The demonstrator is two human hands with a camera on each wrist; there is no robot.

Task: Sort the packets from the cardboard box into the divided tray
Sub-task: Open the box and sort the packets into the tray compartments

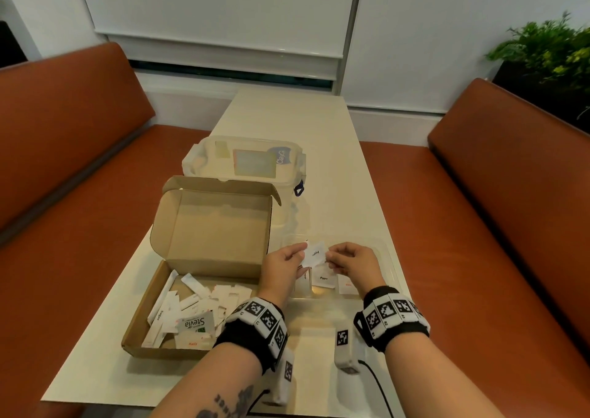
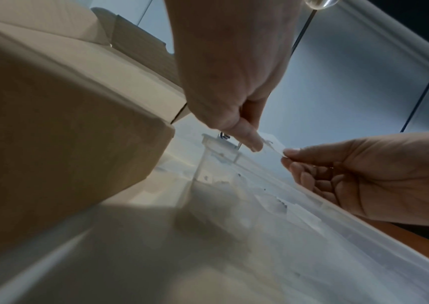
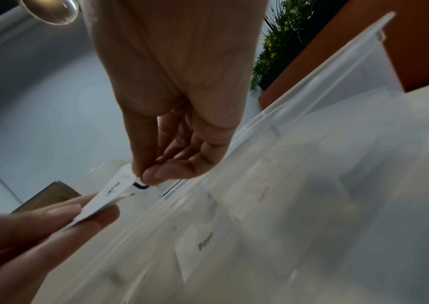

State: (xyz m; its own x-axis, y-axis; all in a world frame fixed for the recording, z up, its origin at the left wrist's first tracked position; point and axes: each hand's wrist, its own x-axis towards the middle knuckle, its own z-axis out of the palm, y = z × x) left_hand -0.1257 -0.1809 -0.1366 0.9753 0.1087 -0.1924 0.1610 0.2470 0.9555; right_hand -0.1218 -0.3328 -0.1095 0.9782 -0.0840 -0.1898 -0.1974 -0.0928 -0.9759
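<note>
Thumb and forefinger of the left hand pinch the 9 o'clock edge of a small white pepper packet, and the right hand pinches its 3 o'clock edge the same way, its other fingers loosely curled beneath; the packet hangs between them above the clear divided tray. It may be two packets stuck together, since the right wrist view shows a doubled edge, but I cannot tell. The step in hand looks like reading or separating the packet before dropping it in; the next move calls for matching it to the compartment at 6 o'clock where a pepper-labelled packet already lies. Three packets show in the tray: that one, a red-lettered one at its 3 o'clock, and one partly hidden at its 9 o'clock. One cardboard box, lid open, sits at 9 o'clock of the hands, holding a loose heap too jumbled to count, one green-printed sachet on top.
</note>
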